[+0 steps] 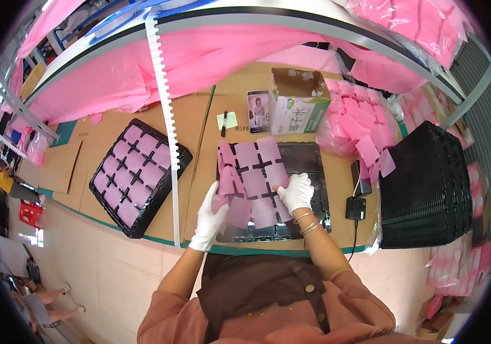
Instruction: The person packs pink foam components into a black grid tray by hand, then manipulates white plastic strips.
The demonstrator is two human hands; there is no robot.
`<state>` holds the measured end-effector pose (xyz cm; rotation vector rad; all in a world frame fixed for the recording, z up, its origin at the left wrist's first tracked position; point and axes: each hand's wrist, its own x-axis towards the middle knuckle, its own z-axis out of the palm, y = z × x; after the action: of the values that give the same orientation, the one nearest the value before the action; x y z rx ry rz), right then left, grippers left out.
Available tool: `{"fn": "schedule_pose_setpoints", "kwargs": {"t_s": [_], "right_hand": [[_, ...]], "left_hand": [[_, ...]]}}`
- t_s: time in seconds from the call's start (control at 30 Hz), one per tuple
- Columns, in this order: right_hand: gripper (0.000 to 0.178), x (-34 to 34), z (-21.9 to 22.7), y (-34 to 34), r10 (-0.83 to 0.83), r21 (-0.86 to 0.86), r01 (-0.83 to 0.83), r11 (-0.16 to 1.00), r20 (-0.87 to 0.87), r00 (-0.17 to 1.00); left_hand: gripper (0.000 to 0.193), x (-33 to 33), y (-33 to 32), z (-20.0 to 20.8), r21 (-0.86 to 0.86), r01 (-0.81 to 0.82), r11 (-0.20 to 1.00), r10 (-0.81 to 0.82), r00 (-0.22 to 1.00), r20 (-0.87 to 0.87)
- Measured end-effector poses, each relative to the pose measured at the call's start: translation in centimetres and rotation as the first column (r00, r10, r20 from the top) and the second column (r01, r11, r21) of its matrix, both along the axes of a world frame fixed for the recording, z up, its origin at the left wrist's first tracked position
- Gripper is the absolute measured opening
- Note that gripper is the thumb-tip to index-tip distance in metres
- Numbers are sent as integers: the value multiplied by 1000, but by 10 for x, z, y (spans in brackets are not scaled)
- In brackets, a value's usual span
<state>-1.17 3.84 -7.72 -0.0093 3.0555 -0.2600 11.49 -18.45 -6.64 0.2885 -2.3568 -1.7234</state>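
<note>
At the near edge of the tabletop [197, 163], the gloved left hand [210, 218] has its thumb apart from the fingers at the pink slotted sheet's [255, 182] raised left side; whether it pinches is unclear. The right hand [297, 194] curls with its fingertips at the right edge. The sheet lies partly over a black compartment tray [305, 157], so fitting appears in hand; the next move probably calls for lining its slots up with the dividers. Farther left sits a pink-filled tray [132, 172].
</note>
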Motion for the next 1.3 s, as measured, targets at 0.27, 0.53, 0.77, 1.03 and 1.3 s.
{"fn": "schedule_pose_setpoints", "kwargs": {"t_s": [0.27,0.53,0.77,1.03,1.3], "right_hand": [[65,9,-7,-5,22,14,-21,1000,-65,998],[56,-2,-22,-8,13,-136,-13,991,4,1000],[57,-10,-3,-20,-16,-106,11,994,-45,999],[41,-14,-22,-23,32,-91,-41,995,-93,995],[16,-33,-11,57,-151,-945,-23,328,-76,986]], "left_hand": [[67,39,-6,-21,648,-290,704,163,955,249],[74,-6,12,21,476,-72,876,63,997,37],[75,-24,3,34,278,-24,960,43,997,-63],[75,8,-10,3,30,-67,997,68,998,-8],[73,-27,13,48,-27,79,997,-82,989,-120]]}}
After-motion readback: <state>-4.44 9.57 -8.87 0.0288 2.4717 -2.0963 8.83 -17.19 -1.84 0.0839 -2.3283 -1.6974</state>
